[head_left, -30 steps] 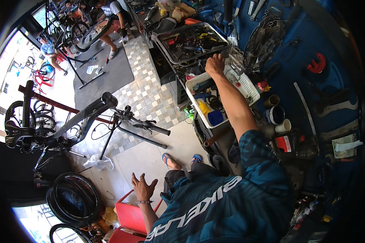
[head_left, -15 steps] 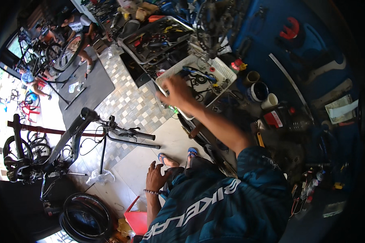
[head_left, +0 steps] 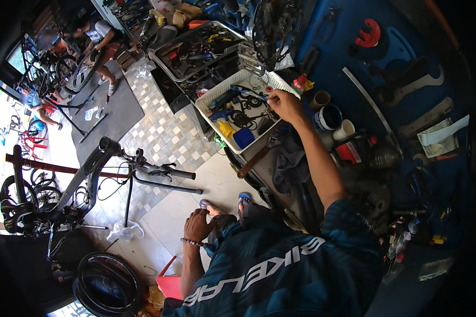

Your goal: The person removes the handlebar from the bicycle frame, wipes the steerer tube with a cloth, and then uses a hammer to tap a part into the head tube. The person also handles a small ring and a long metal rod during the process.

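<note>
White was shown by the basket (head_left: 280, 83) at twelve o'clock, grey-and-beige checks by the tiles (head_left: 161, 127) at ten, red by the chair (head_left: 170, 286) at seven; the teal-and-black shirt (head_left: 307, 269) at five was lettered in white

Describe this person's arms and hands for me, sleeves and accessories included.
The left hand and right hand are gloveless. A bracelet of round beads circles the left wrist; none shows on the right. The short right sleeve is dark with a blue-teal pattern.

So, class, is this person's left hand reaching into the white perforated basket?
No, the left hand is well apart from the white perforated basket; only the right hand is there.
</note>
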Tool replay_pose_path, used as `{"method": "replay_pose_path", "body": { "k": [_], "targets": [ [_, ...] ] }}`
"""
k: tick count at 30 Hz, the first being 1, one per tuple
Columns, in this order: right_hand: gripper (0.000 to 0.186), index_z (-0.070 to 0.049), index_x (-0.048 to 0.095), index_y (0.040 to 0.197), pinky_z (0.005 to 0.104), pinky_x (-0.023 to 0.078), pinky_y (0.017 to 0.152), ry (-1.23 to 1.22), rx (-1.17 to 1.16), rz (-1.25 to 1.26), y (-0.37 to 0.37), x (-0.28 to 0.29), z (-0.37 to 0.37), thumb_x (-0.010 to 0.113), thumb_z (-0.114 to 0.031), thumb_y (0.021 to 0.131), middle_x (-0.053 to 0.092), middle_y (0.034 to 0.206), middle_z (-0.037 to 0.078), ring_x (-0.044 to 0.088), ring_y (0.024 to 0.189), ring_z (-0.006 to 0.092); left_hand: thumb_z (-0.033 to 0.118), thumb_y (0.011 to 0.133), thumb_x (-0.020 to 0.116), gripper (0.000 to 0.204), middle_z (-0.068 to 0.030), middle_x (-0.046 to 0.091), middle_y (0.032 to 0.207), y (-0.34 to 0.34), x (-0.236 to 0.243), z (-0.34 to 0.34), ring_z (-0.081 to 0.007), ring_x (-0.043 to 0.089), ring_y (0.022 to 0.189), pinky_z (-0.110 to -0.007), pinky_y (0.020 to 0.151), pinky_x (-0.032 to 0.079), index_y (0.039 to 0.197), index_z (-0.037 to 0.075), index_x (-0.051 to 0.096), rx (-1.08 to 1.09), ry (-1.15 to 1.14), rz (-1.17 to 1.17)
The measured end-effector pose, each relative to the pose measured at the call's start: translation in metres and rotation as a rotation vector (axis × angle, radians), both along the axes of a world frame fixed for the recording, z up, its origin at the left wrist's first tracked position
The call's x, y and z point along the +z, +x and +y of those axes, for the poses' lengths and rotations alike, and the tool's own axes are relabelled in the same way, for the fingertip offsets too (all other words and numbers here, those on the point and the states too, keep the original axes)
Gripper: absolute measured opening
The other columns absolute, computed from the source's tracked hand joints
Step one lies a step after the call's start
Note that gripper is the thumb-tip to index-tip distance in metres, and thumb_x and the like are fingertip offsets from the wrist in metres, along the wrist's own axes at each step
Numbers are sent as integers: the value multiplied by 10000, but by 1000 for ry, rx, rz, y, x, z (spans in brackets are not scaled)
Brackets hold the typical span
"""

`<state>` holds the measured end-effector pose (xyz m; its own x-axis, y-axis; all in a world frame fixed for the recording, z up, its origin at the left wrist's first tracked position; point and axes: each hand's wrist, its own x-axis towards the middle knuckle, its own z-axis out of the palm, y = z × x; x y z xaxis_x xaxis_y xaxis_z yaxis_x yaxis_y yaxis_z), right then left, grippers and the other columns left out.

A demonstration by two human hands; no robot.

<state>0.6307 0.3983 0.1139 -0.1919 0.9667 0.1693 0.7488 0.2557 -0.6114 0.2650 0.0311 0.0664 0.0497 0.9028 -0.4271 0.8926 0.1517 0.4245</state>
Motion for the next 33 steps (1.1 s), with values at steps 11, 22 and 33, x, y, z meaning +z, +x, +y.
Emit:
{"method": "replay_pose_path", "body": {
  "k": [11, 22, 33],
  "targets": [
    [243, -112, 799, 1100, 461, 586, 944, -143, 73, -455, -56, -28, 45, 789, -259, 907, 766, 1145, 116, 715, 1125, 328, 263, 922, 779, 249, -283, 718, 1143, 20, -4, -12, -412, 698, 1129, -495, 834, 587, 957, 16, 767, 259, 339, -104],
    [277, -108, 794, 1176, 460, 580, 962, -125, 56, -452, -83, -59, 79, 755, -258, 947, 711, 1233, 138, 703, 1146, 338, 306, 906, 795, 612, -279, 551, 1530, 13, 0, -37, -432, 633, 1300, -490, 1051, 551, 1443, 58, 637, 170, -72, -32],
    [241, -127, 695, 1122, 334, 588, 724, -837, -74, 975, -7, -15, 51, 657, -357, 1063, 695, 1027, -11, 729, 967, 156, 182, 933, 770, 380, -181, 714, 1306, 16, 21, 5, -366, 731, 1086, -434, 882, 607, 1294, 74, 718, 191, 256, -279]
  ]
}}
